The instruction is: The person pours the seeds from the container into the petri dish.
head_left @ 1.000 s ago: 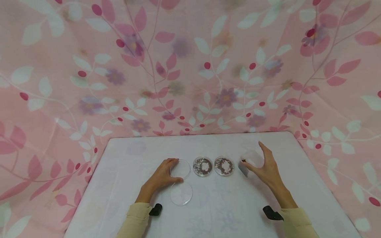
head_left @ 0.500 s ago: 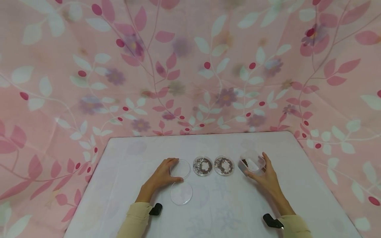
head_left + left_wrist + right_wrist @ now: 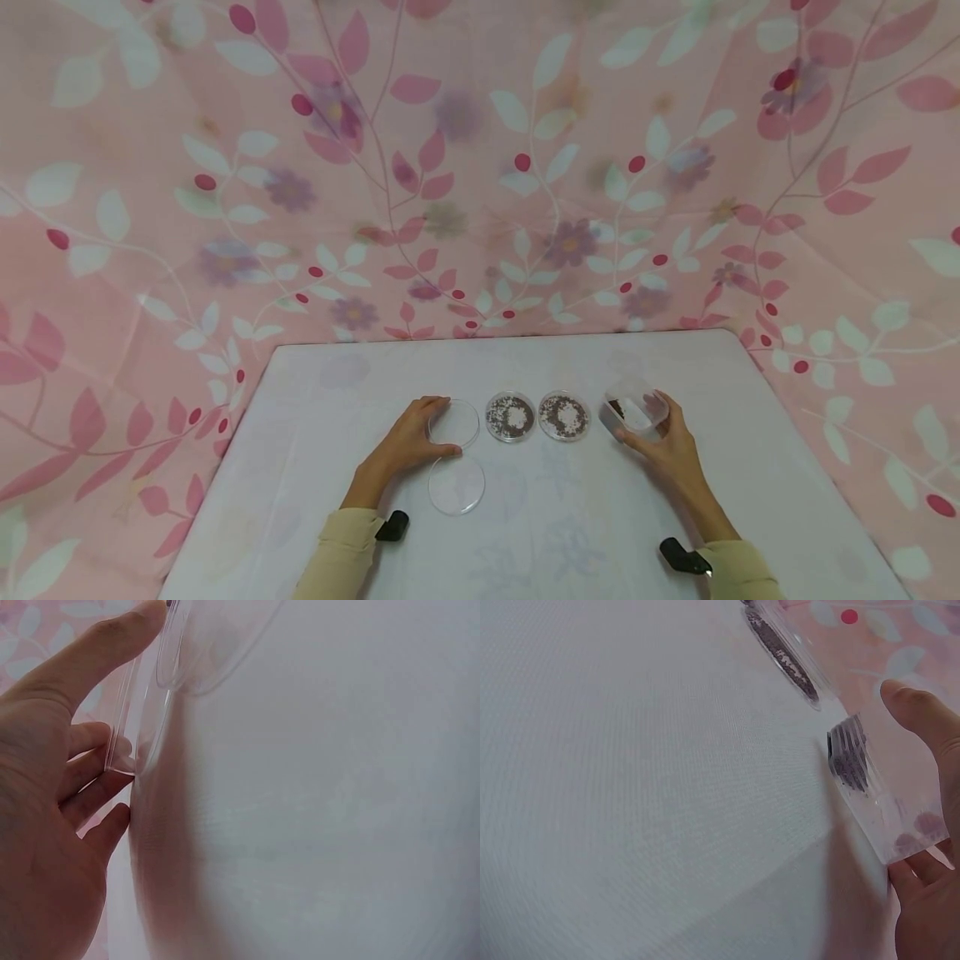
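My left hand [image 3: 405,446] grips the rim of an empty clear petri dish [image 3: 453,423] on the white table [image 3: 337,392], thumb at its near edge; the left wrist view shows the fingers [image 3: 90,761] on that dish's rim [image 3: 139,720]. A clear round lid [image 3: 457,485] lies just in front of it. To the right sit two petri dishes [image 3: 511,417] [image 3: 565,416] holding brown and white grains. My right hand [image 3: 667,450] holds a clear plastic cup [image 3: 636,411] with some dark grains, tilted to the left; the right wrist view shows the cup [image 3: 870,787] in that hand's fingers [image 3: 919,712].
A pink floral cloth [image 3: 480,167] hangs behind and beside the table. The table's near half in front of the dishes is bare. Black wrist cameras [image 3: 392,525] [image 3: 682,557] sit on my yellow sleeves.
My right hand, open beside the plastic cup a second ago, has closed round it. The left hand and the dishes have stayed in place.
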A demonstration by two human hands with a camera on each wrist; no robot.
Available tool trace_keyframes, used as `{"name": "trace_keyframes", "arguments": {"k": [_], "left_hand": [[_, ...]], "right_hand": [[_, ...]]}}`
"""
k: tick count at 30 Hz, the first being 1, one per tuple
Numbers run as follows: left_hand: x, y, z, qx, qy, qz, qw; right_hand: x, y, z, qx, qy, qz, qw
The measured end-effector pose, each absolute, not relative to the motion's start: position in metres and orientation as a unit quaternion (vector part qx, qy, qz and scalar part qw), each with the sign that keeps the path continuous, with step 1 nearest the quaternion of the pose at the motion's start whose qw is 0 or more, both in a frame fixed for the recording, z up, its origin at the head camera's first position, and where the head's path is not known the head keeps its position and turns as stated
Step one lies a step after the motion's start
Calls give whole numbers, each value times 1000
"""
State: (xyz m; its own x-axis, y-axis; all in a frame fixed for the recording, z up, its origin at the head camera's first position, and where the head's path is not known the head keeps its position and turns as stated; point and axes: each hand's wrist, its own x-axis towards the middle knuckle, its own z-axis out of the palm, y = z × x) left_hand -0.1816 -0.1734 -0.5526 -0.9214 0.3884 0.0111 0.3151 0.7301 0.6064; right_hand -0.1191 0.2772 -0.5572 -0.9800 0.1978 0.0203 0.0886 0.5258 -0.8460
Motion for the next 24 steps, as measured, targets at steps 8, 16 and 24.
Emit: {"name": "trace_keyframes", "arguments": {"k": [8, 16, 24], "left_hand": [[-182, -172, -553, 192, 930, 307, 55], [-181, -172, -553, 189, 930, 311, 56], [-180, -171, -551, 188, 926, 322, 52]], "right_hand": [[-119, 277, -559, -83, -870, 482, 64], [-118, 277, -559, -84, -870, 482, 57], [-119, 277, -557, -86, -870, 482, 53]]}}
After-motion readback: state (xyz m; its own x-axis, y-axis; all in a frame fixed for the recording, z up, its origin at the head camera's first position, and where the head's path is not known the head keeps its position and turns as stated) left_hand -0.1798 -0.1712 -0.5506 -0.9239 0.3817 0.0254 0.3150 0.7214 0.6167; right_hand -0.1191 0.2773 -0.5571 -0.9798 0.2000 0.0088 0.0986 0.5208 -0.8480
